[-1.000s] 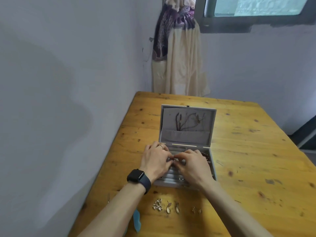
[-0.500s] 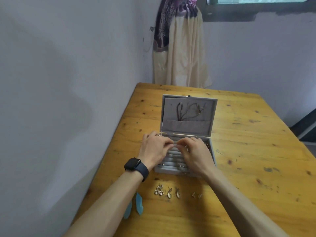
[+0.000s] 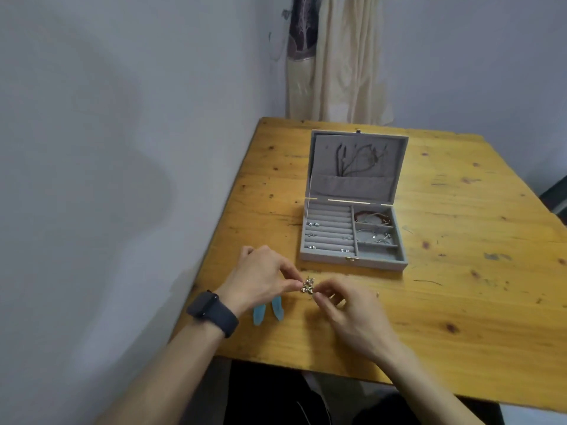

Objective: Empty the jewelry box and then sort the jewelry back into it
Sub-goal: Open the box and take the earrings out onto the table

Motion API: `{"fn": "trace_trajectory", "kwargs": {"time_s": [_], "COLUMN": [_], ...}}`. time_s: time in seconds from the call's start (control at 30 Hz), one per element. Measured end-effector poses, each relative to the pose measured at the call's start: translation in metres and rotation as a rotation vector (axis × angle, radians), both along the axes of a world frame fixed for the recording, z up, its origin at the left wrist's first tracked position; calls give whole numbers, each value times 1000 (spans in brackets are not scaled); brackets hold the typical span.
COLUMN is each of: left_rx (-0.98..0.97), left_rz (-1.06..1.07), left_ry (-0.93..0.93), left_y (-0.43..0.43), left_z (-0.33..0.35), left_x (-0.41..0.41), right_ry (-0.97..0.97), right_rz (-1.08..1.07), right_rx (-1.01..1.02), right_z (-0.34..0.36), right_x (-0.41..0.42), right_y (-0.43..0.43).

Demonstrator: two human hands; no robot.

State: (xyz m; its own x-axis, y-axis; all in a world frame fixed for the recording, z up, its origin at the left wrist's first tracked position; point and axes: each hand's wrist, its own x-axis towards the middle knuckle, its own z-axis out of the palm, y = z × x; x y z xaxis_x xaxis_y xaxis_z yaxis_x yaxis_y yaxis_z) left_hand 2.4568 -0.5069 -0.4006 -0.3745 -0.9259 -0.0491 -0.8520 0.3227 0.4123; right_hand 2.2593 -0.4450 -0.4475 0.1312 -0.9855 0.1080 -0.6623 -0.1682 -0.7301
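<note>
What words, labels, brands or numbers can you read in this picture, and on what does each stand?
None: no text can be read.
The box, the jewelry, the watch with its dark face, the table and the wall bear no lettering that shows.

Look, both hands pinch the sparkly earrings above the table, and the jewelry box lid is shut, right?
No: the head view shows the jewelry box lid standing open. The left hand and right hand do pinch the sparkly earrings above the table.
</note>
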Motion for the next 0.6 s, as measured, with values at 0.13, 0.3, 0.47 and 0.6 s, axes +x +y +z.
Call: {"fn": "trace_trajectory", "kwargs": {"time_s": [0.13, 0.3, 0.47, 0.6], "left_rx": [7, -21, -30, -29], "left_rz": [-4, 19, 52, 59], "left_ry": [-48, -84, -55, -13], "left_y": [9, 16, 21, 23], "left_z": [-6, -12, -20, -25], "left_x": [0, -1, 1, 3], "right_ry": [83, 126, 91, 90], "right_rz": [-21, -56, -80, -121], "right_rx": [13, -21, -77, -123], "right_z": [-8, -11, -17, -23], "right_x": [13, 21, 22, 21], "right_y": [1, 3, 5, 8]}}
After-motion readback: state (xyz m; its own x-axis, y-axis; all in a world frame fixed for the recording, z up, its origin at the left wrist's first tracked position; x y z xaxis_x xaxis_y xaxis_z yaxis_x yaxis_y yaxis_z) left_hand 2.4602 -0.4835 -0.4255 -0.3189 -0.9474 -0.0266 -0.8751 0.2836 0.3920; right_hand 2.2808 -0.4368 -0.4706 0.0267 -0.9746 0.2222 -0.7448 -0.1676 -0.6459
